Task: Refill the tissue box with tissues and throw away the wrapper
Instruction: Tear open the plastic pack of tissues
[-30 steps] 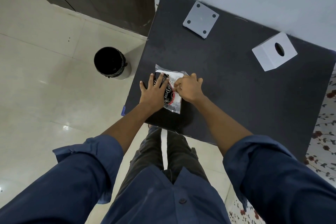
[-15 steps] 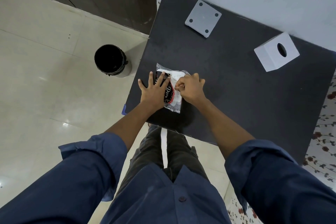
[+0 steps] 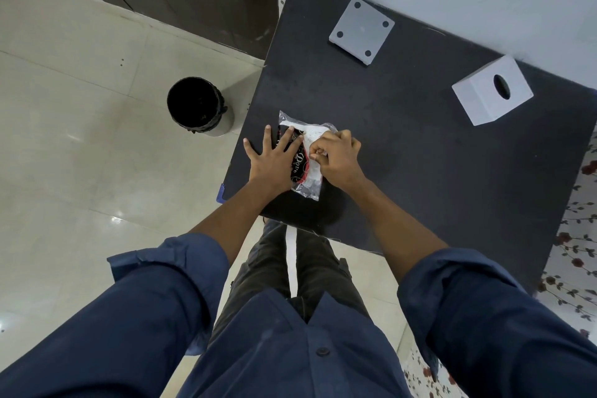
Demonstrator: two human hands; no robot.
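Note:
A tissue pack [image 3: 307,168] in a clear wrapper with black and red print lies near the front left of the black table [image 3: 403,145]. My left hand [image 3: 274,160] rests flat on the pack's left side with fingers spread. Curled fingers of my right hand [image 3: 336,155] pinch the wrapper at the pack's right side. The white tissue box [image 3: 491,90], with an oval slot on top, stands at the far right of the table, well away from both hands.
A white square plate with four holes [image 3: 361,30] lies at the back of the table. A black-lined bin [image 3: 197,107] stands on the tiled floor left of the table. A dark cabinet and a pale wall lie behind.
My right hand's fingers have curled tighter on the wrapper and shifted slightly along the pack. My left hand stays flat on it.

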